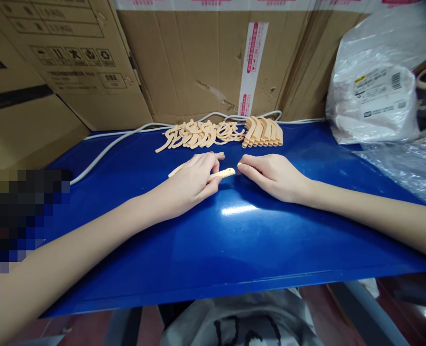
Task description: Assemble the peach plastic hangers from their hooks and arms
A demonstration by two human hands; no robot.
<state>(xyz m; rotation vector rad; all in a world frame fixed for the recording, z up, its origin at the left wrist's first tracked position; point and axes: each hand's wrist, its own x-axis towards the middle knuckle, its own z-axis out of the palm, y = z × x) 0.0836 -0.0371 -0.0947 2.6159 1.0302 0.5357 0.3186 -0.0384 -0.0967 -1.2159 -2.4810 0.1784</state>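
My left hand (194, 185) is closed, pinching a cream-coloured strip (227, 173) with a small hole near its right end. More cream-coloured material (176, 169) shows behind that hand; I cannot tell whether it is held or lies on the table. Just to the right, my right hand (275, 177) has thumb and forefinger pressed together on a tiny pale piece (239, 165), mostly covered by the fingertips. The two hands are a short gap apart above the blue table (198, 264).
Behind the hands lie a heap of curved cream strips (191, 134), thin curved pieces (229, 132) and a row of hollow curved pieces (265, 132). A white cable (104, 156) runs along the back. Cardboard boxes (198, 62) and a plastic-wrapped package (374, 96) border the table.
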